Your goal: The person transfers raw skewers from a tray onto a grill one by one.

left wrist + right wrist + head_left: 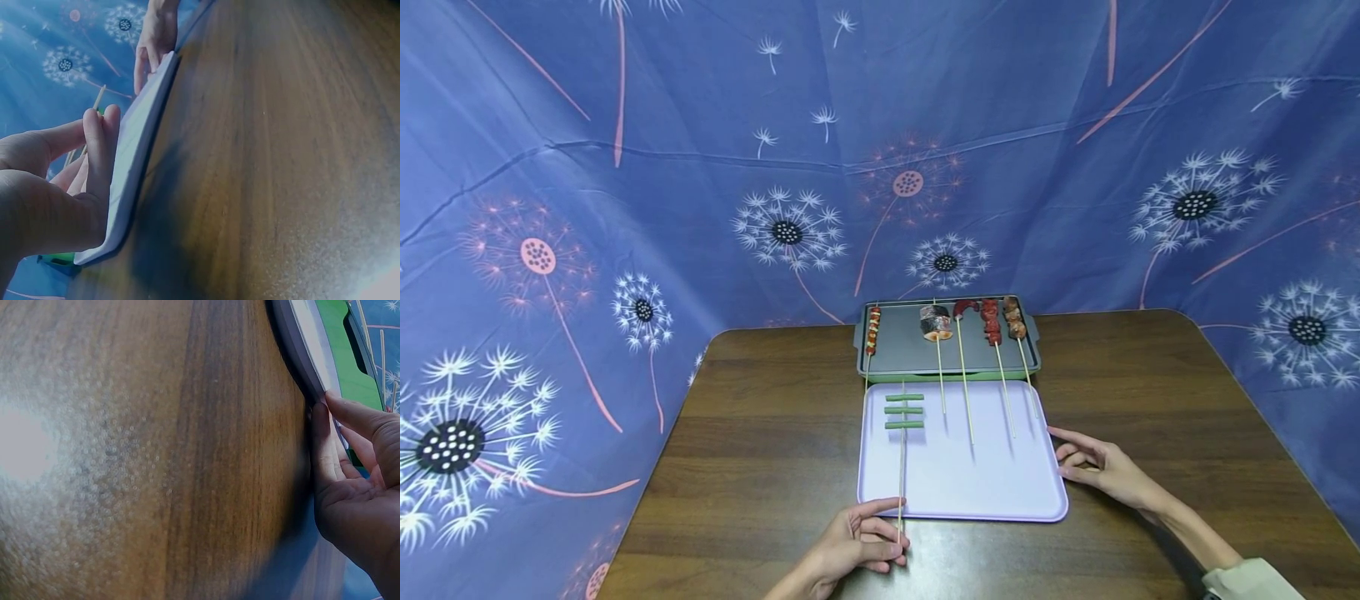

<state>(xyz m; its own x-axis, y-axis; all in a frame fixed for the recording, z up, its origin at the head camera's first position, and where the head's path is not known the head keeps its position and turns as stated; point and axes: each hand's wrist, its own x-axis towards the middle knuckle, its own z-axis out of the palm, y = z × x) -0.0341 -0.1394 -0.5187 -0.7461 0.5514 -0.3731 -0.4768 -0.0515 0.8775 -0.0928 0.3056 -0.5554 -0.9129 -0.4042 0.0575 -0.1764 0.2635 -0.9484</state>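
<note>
My left hand (853, 542) pinches the lower end of a bamboo skewer (902, 467) between thumb and fingers. Three short green bean pieces (904, 411) are threaded crosswise near its upper end, over the left part of a pale lilac tray (985, 483). In the left wrist view the fingertips (112, 115) meet on the stick; the beans are hidden there. At the tray's right edge my right hand (1105, 471) holds the rim. The right wrist view shows its thumb (353, 412) and a finger on either side of the tray edge (300, 337).
Behind the tray stands a dark grill plate (898, 358) with a green base (356, 369). On it lie a red-and-pale skewer (872, 329), a fish skewer (936, 322), a dark red curled piece (964, 308) and meat skewers (991, 321); several sticks reach over the tray. Patterned blue cloth (850, 167) hangs behind.
</note>
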